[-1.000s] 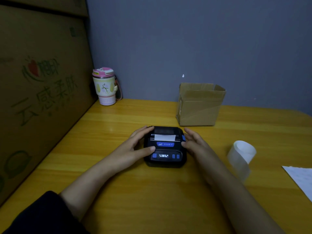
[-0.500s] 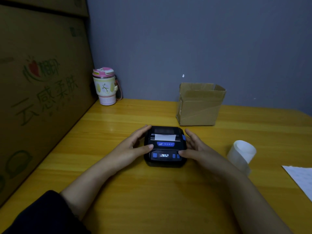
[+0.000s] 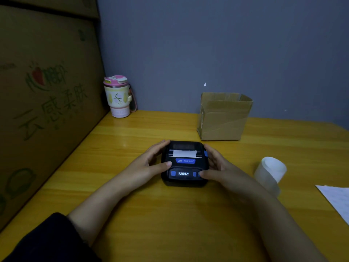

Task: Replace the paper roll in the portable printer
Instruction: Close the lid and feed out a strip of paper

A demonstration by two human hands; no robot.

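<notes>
A small black portable printer [image 3: 184,164] with blue buttons and a lit display lies flat on the yellow wooden table [image 3: 170,214]. Its lid is down and a short strip of white paper [image 3: 185,153] sticks out of the slot. My left hand [image 3: 149,164] cups the printer's left side, thumb resting on the front panel. My right hand [image 3: 217,167] cups the right side, thumb near the right blue buttons. A loose curl of white paper roll [image 3: 270,173] lies on the table to the right of the printer.
An open brown cardboard box [image 3: 224,118] stands behind the printer near the grey wall. A pink-lidded tumbler [image 3: 118,97] is in the back left corner. A large printed carton [image 3: 41,110] walls off the left side. A white sheet [image 3: 338,201] lies at the right edge.
My right hand has slid forward along the printer's right side, its thumb now on the front panel. My left hand has barely shifted. The printer stays in place.
</notes>
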